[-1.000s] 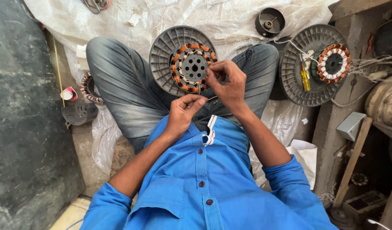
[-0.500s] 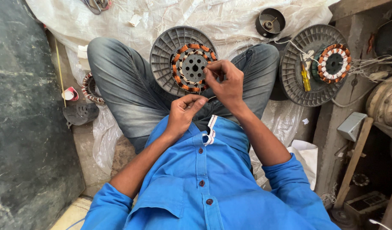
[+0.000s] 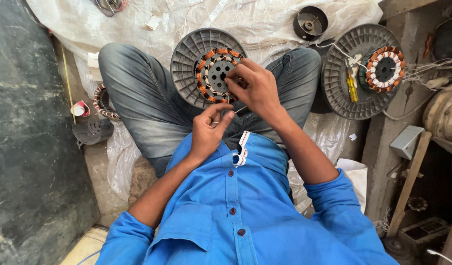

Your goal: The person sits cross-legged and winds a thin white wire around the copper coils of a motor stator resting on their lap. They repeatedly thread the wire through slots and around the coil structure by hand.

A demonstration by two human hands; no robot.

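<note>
- Here, stator [image 3: 213, 73] w/ copper coils sits in grey ribbed disc [image 3: 186, 59], on lap between crossed legs.
- Right hand [image 3: 255, 88] rests on stator's right edge, fingers pinched together on a coil.
- Left hand [image 3: 208, 130] just below, thumb & forefinger closed on thin wire [image 3: 239, 110].
- Second stator [image 3: 383, 68] on another disc, well apart at right.

You sit cross-legged with a stator [image 3: 217, 74] on a grey disc [image 3: 206, 66] in your lap.

Your right hand [image 3: 254, 87] rests its fingertips on the stator's copper windings; your left hand [image 3: 209, 128] pinches a thin wire just below it, near your blue shirt [image 3: 245, 211]. A second disc [image 3: 362, 71] carrying another wound stator [image 3: 383, 68] and a yellow screwdriver [image 3: 352, 87] lies to your right on white sheeting [image 3: 265, 19].
</note>
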